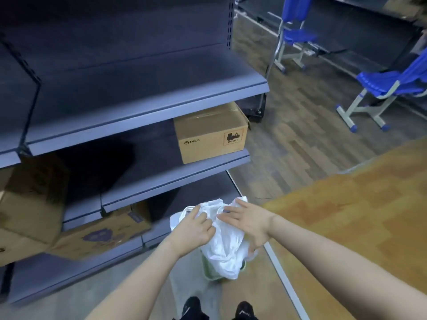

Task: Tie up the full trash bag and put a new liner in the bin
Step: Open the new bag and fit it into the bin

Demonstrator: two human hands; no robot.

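A white plastic trash bag point(227, 250) stands up out of a small pale green bin point(209, 271) on the floor in front of my feet. My left hand point(194, 229) has its fingers curled into the bag's upper left part near one handle loop. My right hand point(248, 224) rests on the bag's upper right part with the fingers spread flat, the thumb low against the plastic. The bin is mostly hidden under the bag and my left wrist.
Grey metal shelving point(143, 112) fills the left, holding a PICO cardboard box point(210, 135) and other cartons point(30, 204). A wooden table top point(358, 215) lies to my right. Two blue chairs point(388, 88) stand on the floor behind it.
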